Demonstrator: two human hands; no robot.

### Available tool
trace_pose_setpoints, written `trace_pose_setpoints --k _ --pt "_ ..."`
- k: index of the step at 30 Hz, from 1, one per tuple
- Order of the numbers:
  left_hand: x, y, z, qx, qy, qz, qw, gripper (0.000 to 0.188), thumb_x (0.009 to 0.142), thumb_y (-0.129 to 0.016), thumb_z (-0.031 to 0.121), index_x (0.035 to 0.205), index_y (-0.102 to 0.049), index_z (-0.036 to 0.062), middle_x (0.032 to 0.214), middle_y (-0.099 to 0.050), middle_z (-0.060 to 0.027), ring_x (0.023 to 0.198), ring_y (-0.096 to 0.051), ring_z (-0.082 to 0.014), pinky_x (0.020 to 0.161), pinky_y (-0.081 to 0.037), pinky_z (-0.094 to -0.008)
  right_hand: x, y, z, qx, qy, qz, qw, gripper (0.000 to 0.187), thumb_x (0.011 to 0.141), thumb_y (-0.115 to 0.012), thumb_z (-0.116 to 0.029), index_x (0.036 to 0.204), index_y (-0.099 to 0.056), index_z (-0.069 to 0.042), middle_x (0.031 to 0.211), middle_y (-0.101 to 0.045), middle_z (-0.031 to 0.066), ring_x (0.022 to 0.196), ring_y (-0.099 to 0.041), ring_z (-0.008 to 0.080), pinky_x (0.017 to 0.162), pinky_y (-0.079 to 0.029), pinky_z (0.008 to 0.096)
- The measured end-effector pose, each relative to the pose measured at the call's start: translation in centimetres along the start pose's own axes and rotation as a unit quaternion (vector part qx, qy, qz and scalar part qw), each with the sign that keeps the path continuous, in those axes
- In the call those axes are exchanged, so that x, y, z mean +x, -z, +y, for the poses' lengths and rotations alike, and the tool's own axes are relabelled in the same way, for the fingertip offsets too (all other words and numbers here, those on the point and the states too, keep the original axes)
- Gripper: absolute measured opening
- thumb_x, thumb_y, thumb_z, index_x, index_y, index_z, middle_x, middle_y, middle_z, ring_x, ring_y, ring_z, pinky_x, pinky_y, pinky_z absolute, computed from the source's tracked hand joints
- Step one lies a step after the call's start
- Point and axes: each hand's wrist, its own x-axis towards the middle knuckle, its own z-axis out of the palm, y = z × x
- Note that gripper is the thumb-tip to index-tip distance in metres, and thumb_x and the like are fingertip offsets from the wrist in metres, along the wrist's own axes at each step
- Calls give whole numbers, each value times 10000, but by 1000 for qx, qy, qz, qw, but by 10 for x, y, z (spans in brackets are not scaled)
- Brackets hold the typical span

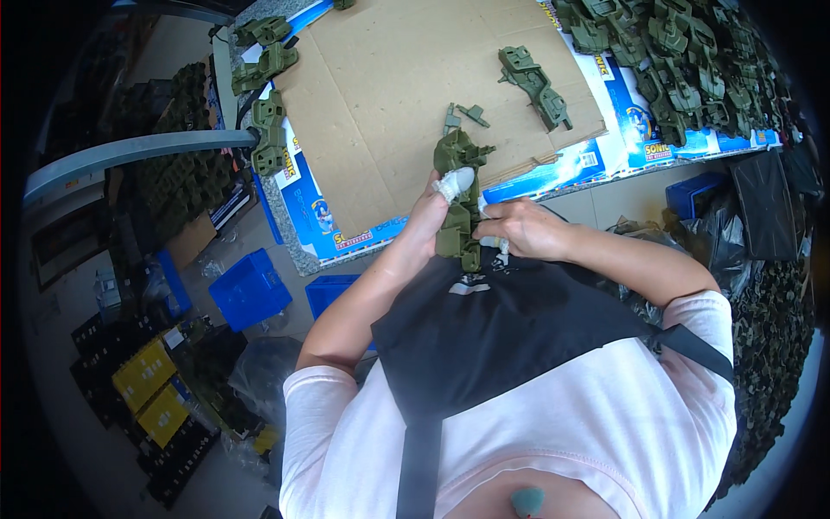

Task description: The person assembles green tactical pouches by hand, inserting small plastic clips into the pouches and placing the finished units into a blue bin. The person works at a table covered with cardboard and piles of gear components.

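An olive-green moulded plastic part (460, 154), which looks like a toy vehicle chassis, is held lengthwise over the table's near edge. My left hand (424, 216) is closed round its left side, with the white-wrapped thumb lying on top. On the other side my right hand (529, 228) has its fingers bent against the part's edge; white wrapping shows on the fingertips, and what they pinch there is hidden. Just beyond the part's far end lie two small green pieces (471, 113) on the cardboard sheet (389, 95). A similar green part (536, 88) rests farther right on the cardboard.
Many green parts (683, 65) are heaped at the table's far right. Several more (268, 130) line its left edge, near a curved grey bar (138, 160). Below the table stand a blue bin (251, 290) and yellow-and-black boxes (151, 389). A black apron (510, 329) hangs close under my hands.
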Motion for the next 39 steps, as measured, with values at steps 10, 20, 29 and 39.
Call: trace_pose_setpoints --k 10,20,29,39 --pt "19 41 26 -50 -140 -39 988 452 887 -466 427 1209 -445 111 1079 -565 -87 955 -579 -210 771 -519 -381 -13 15 186 -212 -311 249 893 733 740 -651 -172 1369 -279 -232 1101 -474 245 1047 -463 413 911 -389 414" --pt "27 35 25 14 -305 27 952 697 816 -608 110 1352 -165 163 1206 -446 -107 1050 -500 -196 849 -456 -312 43 -6 2 284 -138 244 917 765 747 -585 -72 1402 -194 -116 1299 -411 216 1214 -388 344 1000 -314 356" --pt "12 38 22 31 -308 49 950 517 817 -607 123 1255 -333 144 1128 -501 -54 982 -538 -180 823 -481 -330 39 4 -8 259 -91 167 947 738 780 -564 -89 1406 -173 -105 1358 -344 187 1102 -453 336 939 -370 390" --pt "-15 30 39 61 -448 71 889 681 776 -652 294 1340 -298 152 1307 -397 -67 1214 -371 -237 1044 -242 -421 31 9 22 396 -119 190 890 647 799 -596 -87 1373 -300 -122 1227 -504 112 1109 -493 183 910 -398 291"
